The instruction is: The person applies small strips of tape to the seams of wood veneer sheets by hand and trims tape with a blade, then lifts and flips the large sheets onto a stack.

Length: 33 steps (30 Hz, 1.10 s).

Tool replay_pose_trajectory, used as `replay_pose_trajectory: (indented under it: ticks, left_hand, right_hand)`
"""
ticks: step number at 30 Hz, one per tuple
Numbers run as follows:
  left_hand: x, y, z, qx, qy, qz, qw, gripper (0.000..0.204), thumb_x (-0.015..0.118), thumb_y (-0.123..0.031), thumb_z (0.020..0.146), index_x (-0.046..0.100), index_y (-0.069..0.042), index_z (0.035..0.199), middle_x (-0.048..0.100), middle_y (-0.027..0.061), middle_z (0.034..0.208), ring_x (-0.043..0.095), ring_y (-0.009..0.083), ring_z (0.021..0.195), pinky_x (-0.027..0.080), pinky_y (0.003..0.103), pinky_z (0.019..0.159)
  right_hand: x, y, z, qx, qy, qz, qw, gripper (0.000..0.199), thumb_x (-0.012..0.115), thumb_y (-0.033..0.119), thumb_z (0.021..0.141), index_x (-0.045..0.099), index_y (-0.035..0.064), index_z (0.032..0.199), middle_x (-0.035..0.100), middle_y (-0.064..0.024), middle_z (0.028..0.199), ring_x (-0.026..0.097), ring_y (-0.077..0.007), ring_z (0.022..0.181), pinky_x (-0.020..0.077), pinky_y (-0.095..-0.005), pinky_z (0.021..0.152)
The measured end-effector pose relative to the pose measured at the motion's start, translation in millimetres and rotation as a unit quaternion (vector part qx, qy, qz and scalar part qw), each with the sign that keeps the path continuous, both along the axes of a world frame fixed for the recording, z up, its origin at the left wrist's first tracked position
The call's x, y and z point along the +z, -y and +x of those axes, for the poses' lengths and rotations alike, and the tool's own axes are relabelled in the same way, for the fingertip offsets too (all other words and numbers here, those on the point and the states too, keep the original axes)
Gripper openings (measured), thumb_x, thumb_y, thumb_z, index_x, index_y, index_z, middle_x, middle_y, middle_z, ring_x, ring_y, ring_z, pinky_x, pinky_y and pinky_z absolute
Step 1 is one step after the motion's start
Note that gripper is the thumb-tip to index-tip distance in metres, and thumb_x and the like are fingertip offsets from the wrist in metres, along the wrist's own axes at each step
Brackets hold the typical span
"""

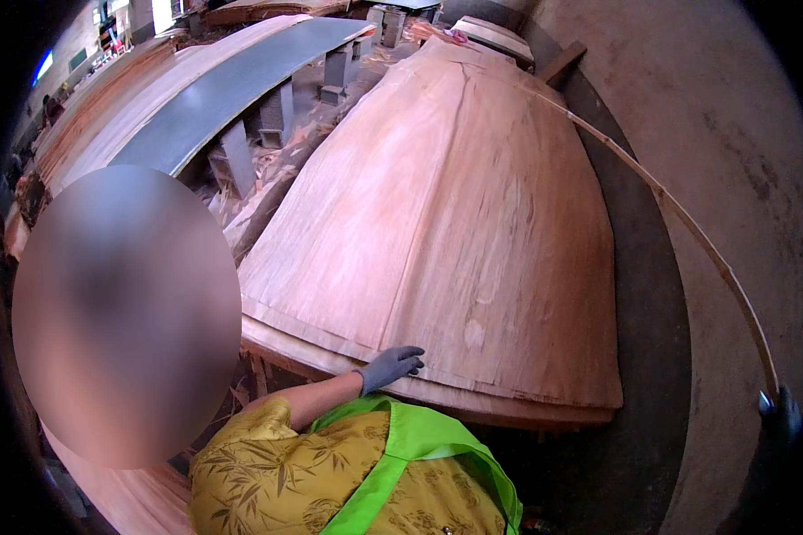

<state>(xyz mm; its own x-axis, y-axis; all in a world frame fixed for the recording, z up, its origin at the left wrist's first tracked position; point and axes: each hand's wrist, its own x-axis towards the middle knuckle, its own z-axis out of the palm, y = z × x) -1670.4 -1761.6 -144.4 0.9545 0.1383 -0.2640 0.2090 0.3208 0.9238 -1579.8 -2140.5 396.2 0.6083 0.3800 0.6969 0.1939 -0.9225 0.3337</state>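
My left hand (390, 368), in a grey glove, rests at the near edge of a stack of thin wood veneer sheets (500, 259). Its fingers are stretched out and touch the top sheet beside a long lengthwise seam. At the far right, my right hand (782, 417), dark-gloved and partly lost in shadow, is closed round the near end of a long, thin, bowed stick (687, 223). The stick arches over the stack's right side, and its far end reaches the far part of the sheets.
To the left, a long grey panel (241, 80) and more veneer (107, 107) lie on block supports (277, 111). Wood scraps litter the gap between the stacks. A bare wall or floor surface (732, 107) runs along the right. A blurred oval hides the lower left.
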Motion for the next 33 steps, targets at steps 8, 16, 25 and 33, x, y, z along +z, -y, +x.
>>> replay_pose_trajectory:
  ticks: [8, 16, 25, 33]
  left_hand:
    - [-40.6, -7.0, -27.2, 0.062, -0.059, -0.014, 0.996, 0.039, 0.048, -0.02, 0.091, 0.048, -0.001, 0.125, 0.064, 0.0095, 0.102, 0.061, 0.0138, 0.081, 0.049, 0.026, 0.07]
    - [-34.3, -19.0, -22.3, 0.071, -0.051, -0.02, 0.996, 0.037, 0.048, -0.018, 0.091, 0.049, 0.0, 0.124, 0.064, 0.0103, 0.102, 0.061, 0.0136, 0.082, 0.049, 0.025, 0.068]
    - [-37.6, -19.4, -38.1, 0.102, -0.097, -0.039, 0.989, 0.034, 0.051, -0.017, 0.09, 0.051, -0.002, 0.121, 0.064, 0.0083, 0.098, 0.061, 0.0121, 0.077, 0.048, 0.023, 0.064]
    - [-41.1, -10.4, -18.1, 0.076, -0.1, -0.028, 0.992, 0.034, 0.049, -0.015, 0.091, 0.05, -0.001, 0.122, 0.064, 0.0085, 0.098, 0.06, 0.0127, 0.079, 0.048, 0.023, 0.065]
  right_hand:
    - [-125.3, -54.7, 105.3, 0.147, -0.215, 0.285, 0.923, 0.012, 0.06, 0.011, 0.085, 0.068, 0.0047, 0.091, 0.066, -0.0086, 0.076, 0.062, -0.0159, 0.075, 0.0491, -0.0293, 0.066]
    - [-159.9, -97.9, 110.5, 0.107, -0.269, 0.143, 0.946, 0.013, 0.062, 0.011, 0.076, 0.061, -0.0005, 0.082, 0.054, -0.0187, 0.068, 0.052, -0.0115, 0.06, 0.0434, -0.0294, 0.058]
    - [-183.4, -52.6, 125.3, 0.094, -0.325, 0.206, 0.918, 0.016, 0.066, 0.01, 0.075, 0.062, -0.0038, 0.082, 0.064, -0.0124, 0.072, 0.056, -0.0126, 0.063, 0.0452, -0.0288, 0.062]
    - [-285.2, 26.1, 161.9, 0.066, -0.416, 0.391, 0.818, 0.03, 0.069, 0.014, 0.078, 0.062, -0.0055, 0.099, 0.064, -0.01, 0.088, 0.059, -0.0178, 0.082, 0.047, -0.0321, 0.074]
